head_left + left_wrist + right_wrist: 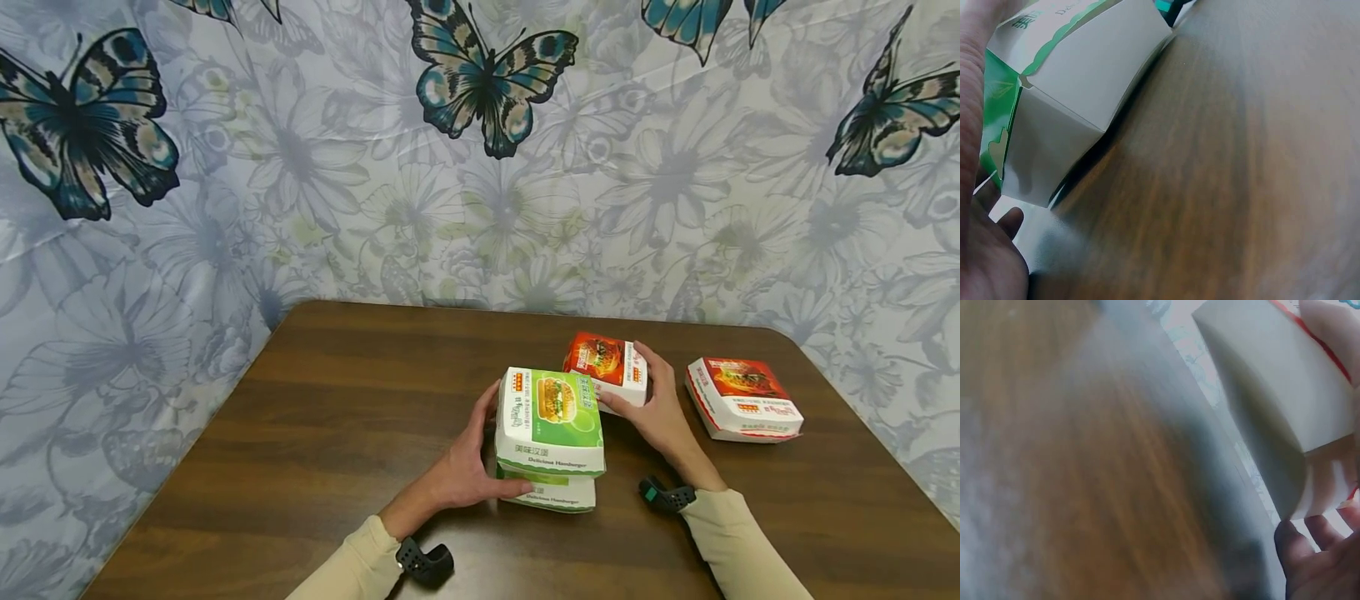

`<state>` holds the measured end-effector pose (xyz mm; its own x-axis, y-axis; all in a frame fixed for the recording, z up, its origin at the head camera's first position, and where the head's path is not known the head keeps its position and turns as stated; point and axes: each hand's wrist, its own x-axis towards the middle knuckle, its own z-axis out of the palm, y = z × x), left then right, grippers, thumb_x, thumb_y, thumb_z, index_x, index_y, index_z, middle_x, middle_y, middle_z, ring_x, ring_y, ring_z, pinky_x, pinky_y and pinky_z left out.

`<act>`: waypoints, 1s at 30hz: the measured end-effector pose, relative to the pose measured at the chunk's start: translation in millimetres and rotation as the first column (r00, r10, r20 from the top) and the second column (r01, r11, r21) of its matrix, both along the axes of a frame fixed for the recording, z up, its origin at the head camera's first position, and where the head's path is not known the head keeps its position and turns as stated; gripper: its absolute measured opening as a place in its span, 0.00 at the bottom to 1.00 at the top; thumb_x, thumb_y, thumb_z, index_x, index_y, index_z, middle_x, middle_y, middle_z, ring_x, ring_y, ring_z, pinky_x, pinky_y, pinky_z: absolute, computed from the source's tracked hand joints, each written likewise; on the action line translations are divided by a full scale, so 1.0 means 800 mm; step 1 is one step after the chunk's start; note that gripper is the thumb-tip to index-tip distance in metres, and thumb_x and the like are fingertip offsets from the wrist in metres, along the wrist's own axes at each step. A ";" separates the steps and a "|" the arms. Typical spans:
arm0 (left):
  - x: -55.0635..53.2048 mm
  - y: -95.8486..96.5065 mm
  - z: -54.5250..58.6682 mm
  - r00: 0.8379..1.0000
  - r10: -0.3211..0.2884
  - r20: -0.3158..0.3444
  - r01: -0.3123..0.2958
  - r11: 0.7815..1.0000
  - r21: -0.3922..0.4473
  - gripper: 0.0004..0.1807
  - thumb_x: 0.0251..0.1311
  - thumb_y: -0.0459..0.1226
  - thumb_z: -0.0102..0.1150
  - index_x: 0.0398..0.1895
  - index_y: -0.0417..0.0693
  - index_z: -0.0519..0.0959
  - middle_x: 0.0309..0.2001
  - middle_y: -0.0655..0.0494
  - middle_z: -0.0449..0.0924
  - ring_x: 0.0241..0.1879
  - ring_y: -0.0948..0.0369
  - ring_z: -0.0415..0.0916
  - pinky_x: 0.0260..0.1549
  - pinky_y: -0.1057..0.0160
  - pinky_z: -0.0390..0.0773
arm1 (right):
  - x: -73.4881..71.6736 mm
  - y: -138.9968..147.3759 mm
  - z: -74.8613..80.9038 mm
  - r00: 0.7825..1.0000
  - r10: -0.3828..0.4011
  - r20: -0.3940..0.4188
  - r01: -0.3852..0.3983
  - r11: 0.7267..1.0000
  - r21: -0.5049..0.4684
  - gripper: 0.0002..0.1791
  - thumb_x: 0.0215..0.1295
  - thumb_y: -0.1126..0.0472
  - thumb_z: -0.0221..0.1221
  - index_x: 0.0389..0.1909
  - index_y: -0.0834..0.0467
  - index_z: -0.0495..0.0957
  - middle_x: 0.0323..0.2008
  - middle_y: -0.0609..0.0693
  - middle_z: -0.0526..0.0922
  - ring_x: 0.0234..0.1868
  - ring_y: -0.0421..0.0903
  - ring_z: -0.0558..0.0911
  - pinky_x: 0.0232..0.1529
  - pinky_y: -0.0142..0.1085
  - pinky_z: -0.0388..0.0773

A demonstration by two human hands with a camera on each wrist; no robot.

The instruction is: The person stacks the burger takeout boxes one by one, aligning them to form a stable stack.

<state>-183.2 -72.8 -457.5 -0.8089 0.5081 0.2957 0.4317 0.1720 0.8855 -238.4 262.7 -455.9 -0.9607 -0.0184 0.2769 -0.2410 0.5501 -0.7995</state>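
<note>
A green-and-white hamburger box (566,421) sits on top of a second green-and-white hamburger box (564,496) near the table's middle. My left hand (463,475) grips this stack from the left, its thumb across the front of the lower box and its fingers along the left side. In the left wrist view, white walls of a green-edged box (1075,81) show beside the hand. Just behind the stack, my right hand (660,408) holds a red-and-white hamburger box (603,360) from its right side. The right wrist view shows that box's pale underside (1254,425) off the table.
Another red-and-white hamburger box (750,400) rests on the wooden table (315,433), right of my right hand. The table's back edge runs close behind the boxes. Beyond it hangs a butterfly-patterned cloth (510,225).
</note>
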 end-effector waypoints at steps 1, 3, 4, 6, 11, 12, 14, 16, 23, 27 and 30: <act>0.000 0.000 0.000 1.000 0.001 -0.001 -0.001 1.000 -0.003 0.72 0.45 0.42 0.83 0.83 0.65 0.36 0.75 0.55 0.59 0.68 0.53 0.64 0.69 0.47 0.64 | 0.000 -0.001 0.000 1.000 -0.009 -0.004 0.009 1.000 -0.011 0.56 0.63 0.54 0.72 0.83 0.48 0.46 0.75 0.66 0.50 0.69 0.61 0.59 0.64 0.60 0.60; 0.000 0.000 0.001 1.000 0.000 0.002 0.000 1.000 -0.007 0.72 0.45 0.43 0.83 0.83 0.67 0.36 0.76 0.55 0.58 0.68 0.53 0.64 0.69 0.46 0.64 | 0.000 -0.002 0.002 1.000 -0.022 -0.010 0.022 0.999 -0.037 0.55 0.63 0.54 0.72 0.83 0.48 0.46 0.75 0.65 0.50 0.69 0.61 0.59 0.63 0.58 0.60; 0.000 0.000 0.001 1.000 -0.002 0.005 0.002 1.000 -0.007 0.72 0.45 0.42 0.83 0.83 0.68 0.36 0.76 0.55 0.58 0.68 0.53 0.64 0.69 0.46 0.63 | 0.000 -0.002 0.003 1.000 -0.029 -0.010 0.029 0.998 -0.049 0.55 0.63 0.54 0.71 0.83 0.48 0.46 0.75 0.65 0.50 0.69 0.61 0.59 0.63 0.57 0.60; 0.000 -0.001 0.001 1.000 -0.003 0.010 0.003 1.000 -0.008 0.72 0.45 0.42 0.83 0.83 0.68 0.37 0.76 0.56 0.57 0.68 0.54 0.64 0.69 0.47 0.63 | 0.000 -0.003 0.005 0.999 -0.044 -0.010 0.043 0.997 -0.066 0.55 0.63 0.54 0.71 0.83 0.47 0.46 0.75 0.64 0.50 0.69 0.59 0.59 0.63 0.55 0.60; -0.001 -0.001 -0.002 1.000 -0.012 0.021 0.012 1.000 -0.004 0.72 0.45 0.41 0.83 0.83 0.70 0.36 0.76 0.58 0.57 0.67 0.55 0.64 0.68 0.49 0.64 | 0.002 -0.004 0.013 0.997 -0.073 -0.017 0.071 0.993 -0.096 0.54 0.63 0.56 0.71 0.83 0.45 0.47 0.75 0.60 0.50 0.68 0.55 0.60 0.61 0.39 0.61; -0.001 -0.001 -0.002 1.000 -0.014 0.021 0.014 1.000 -0.002 0.72 0.45 0.41 0.83 0.83 0.70 0.36 0.75 0.58 0.57 0.67 0.55 0.64 0.68 0.49 0.64 | 0.002 -0.004 0.016 0.997 -0.075 -0.020 0.073 0.992 -0.100 0.54 0.63 0.57 0.71 0.83 0.45 0.47 0.75 0.60 0.50 0.68 0.55 0.60 0.60 0.36 0.61; -0.001 -0.001 -0.002 1.000 -0.013 0.019 0.013 1.000 -0.003 0.72 0.45 0.41 0.83 0.83 0.70 0.37 0.75 0.58 0.57 0.67 0.55 0.64 0.68 0.48 0.64 | 0.002 -0.004 0.020 0.997 -0.076 -0.030 0.072 0.991 -0.109 0.54 0.63 0.58 0.71 0.83 0.46 0.47 0.75 0.59 0.49 0.68 0.54 0.59 0.58 0.31 0.61; -0.001 -0.001 -0.002 1.000 -0.008 0.011 0.008 1.000 -0.007 0.72 0.45 0.41 0.83 0.83 0.69 0.37 0.75 0.57 0.58 0.67 0.54 0.64 0.68 0.48 0.64 | 0.002 -0.004 0.024 0.996 -0.079 -0.036 0.074 0.990 -0.118 0.54 0.63 0.59 0.71 0.83 0.47 0.47 0.75 0.59 0.49 0.67 0.52 0.60 0.57 0.27 0.61; -0.001 -0.001 -0.002 1.000 0.001 -0.015 -0.001 1.000 -0.007 0.72 0.45 0.42 0.83 0.83 0.68 0.37 0.75 0.54 0.59 0.68 0.52 0.65 0.68 0.47 0.65 | 0.005 -0.004 0.040 0.995 -0.089 -0.053 0.079 0.983 -0.165 0.54 0.65 0.62 0.69 0.83 0.47 0.46 0.73 0.57 0.52 0.62 0.44 0.62 0.52 0.18 0.66; -0.001 0.000 -0.002 1.000 0.000 -0.010 0.000 1.000 -0.010 0.72 0.45 0.42 0.83 0.83 0.68 0.37 0.75 0.55 0.58 0.69 0.53 0.63 0.69 0.45 0.64 | 0.008 -0.006 0.053 0.994 -0.074 -0.079 0.057 0.978 -0.202 0.53 0.65 0.65 0.68 0.83 0.48 0.45 0.71 0.55 0.53 0.61 0.41 0.64 0.52 0.16 0.69; -0.001 0.000 -0.002 1.000 0.004 -0.009 -0.004 1.000 -0.014 0.71 0.45 0.43 0.83 0.83 0.68 0.37 0.75 0.55 0.59 0.69 0.53 0.64 0.69 0.46 0.64 | 0.010 -0.007 0.063 0.993 -0.068 -0.093 0.046 0.974 -0.222 0.53 0.65 0.65 0.67 0.83 0.48 0.45 0.71 0.53 0.54 0.60 0.39 0.66 0.51 0.16 0.72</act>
